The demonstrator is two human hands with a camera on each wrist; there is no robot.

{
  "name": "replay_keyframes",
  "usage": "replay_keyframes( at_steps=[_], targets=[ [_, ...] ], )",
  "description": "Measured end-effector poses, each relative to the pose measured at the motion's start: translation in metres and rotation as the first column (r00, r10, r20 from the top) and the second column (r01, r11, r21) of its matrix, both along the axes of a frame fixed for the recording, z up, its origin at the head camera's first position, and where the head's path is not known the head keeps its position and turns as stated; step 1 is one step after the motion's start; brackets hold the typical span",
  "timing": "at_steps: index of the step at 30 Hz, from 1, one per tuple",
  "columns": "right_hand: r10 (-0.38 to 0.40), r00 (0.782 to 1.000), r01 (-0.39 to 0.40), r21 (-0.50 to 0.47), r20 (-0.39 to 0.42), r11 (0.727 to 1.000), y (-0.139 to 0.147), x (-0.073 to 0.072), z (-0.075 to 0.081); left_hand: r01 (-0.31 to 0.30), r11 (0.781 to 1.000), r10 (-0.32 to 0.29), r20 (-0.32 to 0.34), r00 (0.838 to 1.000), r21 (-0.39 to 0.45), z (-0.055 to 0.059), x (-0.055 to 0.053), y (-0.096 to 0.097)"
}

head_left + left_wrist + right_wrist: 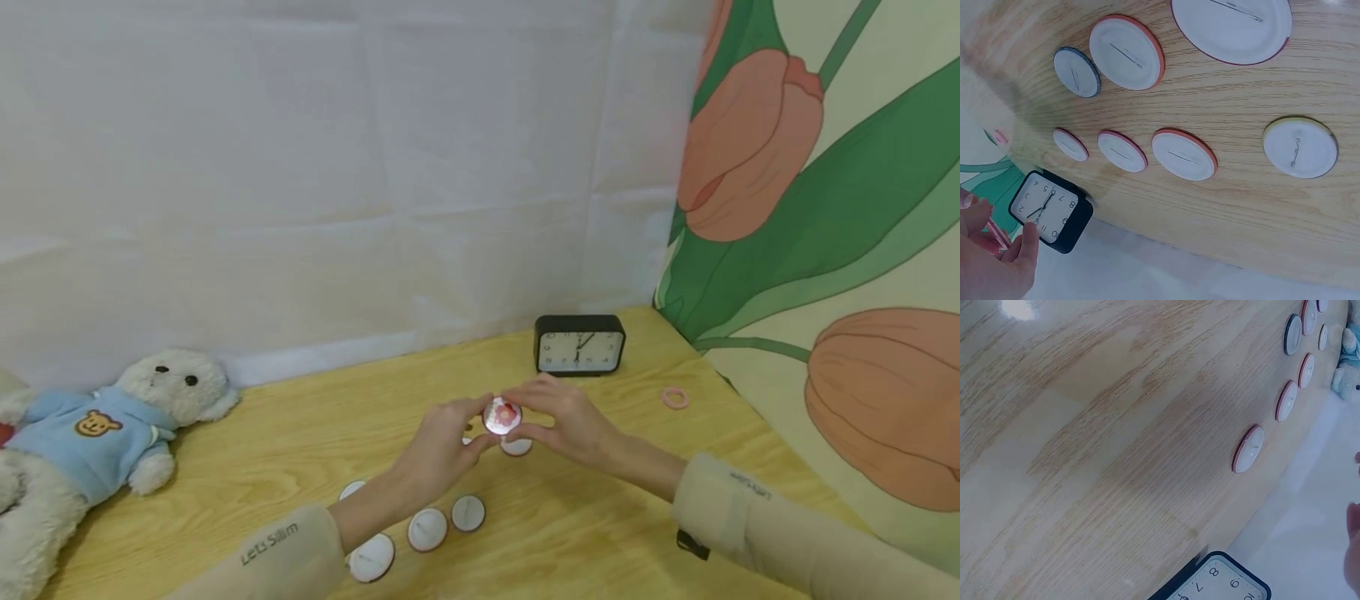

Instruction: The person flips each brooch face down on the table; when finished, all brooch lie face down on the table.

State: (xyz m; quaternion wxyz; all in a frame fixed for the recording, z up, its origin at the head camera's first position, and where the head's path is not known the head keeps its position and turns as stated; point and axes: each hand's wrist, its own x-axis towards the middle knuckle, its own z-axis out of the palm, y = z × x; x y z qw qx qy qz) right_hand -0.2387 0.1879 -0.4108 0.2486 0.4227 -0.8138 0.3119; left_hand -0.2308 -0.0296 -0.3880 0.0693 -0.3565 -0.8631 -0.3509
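Between my two hands, above the table, is a round pin badge (502, 415) with a pink flower on its shiny face. My left hand (438, 446) pinches its left edge with thumb and fingers. On the opposite edge my right hand (570, 423) pinches it the same way. The left wrist view shows the badge (999, 235) nearly edge-on, partly hidden by fingers. Below lie several other pin badges (1127, 52), white backs and pins upward. One of them (517, 447) is partly covered by the right hand. In the right wrist view only fingertips (1353, 544) appear.
A black desk clock (579, 346) stands just behind the hands. To its right lies a pink ring (675, 398). A white plush bear (176, 387) in a blue top lies at the left. White cloth (322, 167) hangs behind the wooden table (285, 433).
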Motion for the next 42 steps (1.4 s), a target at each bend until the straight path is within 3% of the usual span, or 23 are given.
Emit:
replay_keyframes(
  at_steps=[9, 13, 15, 19, 26, 32, 37, 42],
  targets=[
    [0.031, 0.999, -0.031, -0.017, -0.012, 0.999, -0.002, 0.0, 0.0, -0.036, 0.999, 0.035, 0.013, 0.999, 0.036, 0.001, 0.0, 0.004],
    [0.033, 0.997, -0.03, -0.046, 0.066, 0.999, -0.008, 0.006, 0.0, -0.059, 0.996, 0.059, 0.013, 0.998, 0.067, -0.002, -0.001, 0.006],
    [0.016, 0.98, 0.001, -0.082, 0.197, 0.997, -0.013, 0.01, 0.0, -0.069, 0.995, 0.069, -0.003, 0.998, 0.069, -0.006, 0.0, 0.005],
    [-0.029, 0.915, 0.094, -0.142, 0.403, 0.985, -0.018, 0.012, 0.002, -0.068, 0.995, 0.07, -0.032, 0.997, 0.076, -0.013, 0.004, 0.003],
    [-0.088, 0.89, 0.17, -0.146, 0.448, 0.975, -0.016, 0.01, 0.001, -0.062, 0.995, 0.072, -0.13, 0.989, 0.077, -0.018, 0.006, 0.006],
    [-0.067, 0.854, 0.157, -0.135, 0.516, 0.978, -0.012, 0.014, -0.004, -0.003, 0.998, 0.007, -0.067, 0.998, 0.068, -0.022, 0.009, 0.01],
    [-0.044, 0.856, 0.135, -0.141, 0.516, 0.981, -0.009, 0.017, -0.009, 0.025, 0.997, -0.021, -0.05, 0.999, 0.069, -0.026, 0.011, 0.01],
    [0.038, 0.919, -0.013, -0.067, 0.393, 0.998, -0.003, 0.014, -0.016, -0.007, 0.999, 0.008, -0.041, 0.999, 0.034, -0.027, 0.01, 0.006]
  ],
)
